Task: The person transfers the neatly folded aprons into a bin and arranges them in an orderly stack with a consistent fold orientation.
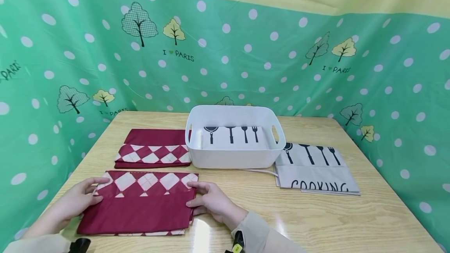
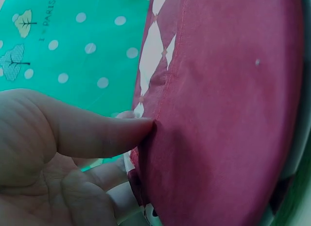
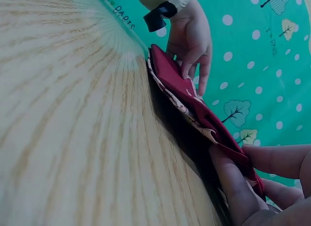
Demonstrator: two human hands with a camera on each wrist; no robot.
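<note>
A folded dark red cloth [image 1: 140, 214] with a red-and-white diamond band lies at the table's front left. My left hand [image 1: 75, 202] pinches its left edge; in the left wrist view the thumb [image 2: 107, 133] presses on top and the fingers go beneath. On the opposite side, my right hand [image 1: 212, 202] pinches the right edge between thumb and fingers. The right wrist view shows the cloth [image 3: 170, 75] in several layers, its near side raised off the wood. Just behind it lies a second folded red cloth [image 1: 154, 138] with the same diamond band.
A white plastic basket [image 1: 225, 159] with side handle holes stands at the back middle, holding a folded white cloth [image 1: 232, 139] printed with utensils. Right of it lies a folded grey-white cloth [image 1: 313, 173] lettered COOKING, with a thin strap [image 1: 261, 171]. A green dotted curtain [image 1: 225, 69] hangs behind.
</note>
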